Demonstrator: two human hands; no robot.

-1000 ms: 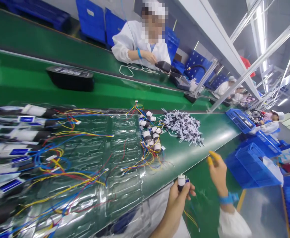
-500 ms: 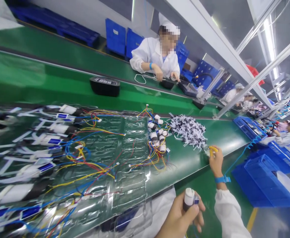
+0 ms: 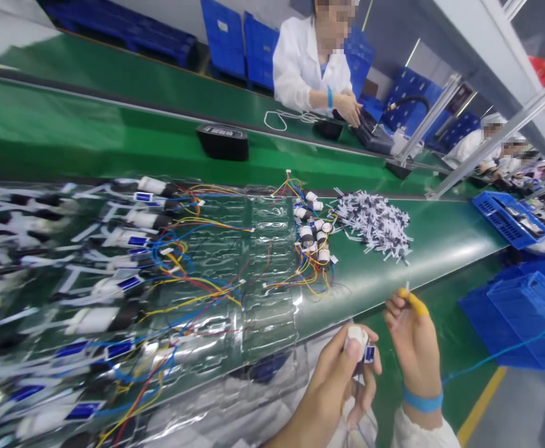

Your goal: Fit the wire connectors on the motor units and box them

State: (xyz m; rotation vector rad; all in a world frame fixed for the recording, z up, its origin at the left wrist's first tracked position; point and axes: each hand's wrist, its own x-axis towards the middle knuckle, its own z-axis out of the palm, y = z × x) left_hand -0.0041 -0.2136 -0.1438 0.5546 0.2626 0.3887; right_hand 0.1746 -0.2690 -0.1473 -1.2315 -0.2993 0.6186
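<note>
My left hand (image 3: 331, 386) is closed around a small white-and-black cylindrical part (image 3: 357, 336), its white end facing up and the thumb pressed on it. Beside the cylinder, between the same fingers, shows a small blue-and-white piece (image 3: 369, 354). My right hand (image 3: 415, 339), with a yellow finger cot (image 3: 417, 303) on one finger, pinches a short white strip (image 3: 407, 287) that points upward. It is just right of my left hand, in front of the bench edge. A pile of similar white-and-dark strips (image 3: 372, 221) lies on the green bench beyond.
Several wired cylinders (image 3: 321, 239) lie left of the pile. Clear plastic trays (image 3: 270, 317) hold more wired parts with white strips. A black box (image 3: 223, 142) stands on the green belt behind. Blue crates (image 3: 510, 317) are at right. A co-worker (image 3: 314, 68) sits across.
My right hand has drawn back from beside the strip pile toward my left hand, bringing a white strip. My left thumb has shifted onto the cylinder's white end. The view has moved.
</note>
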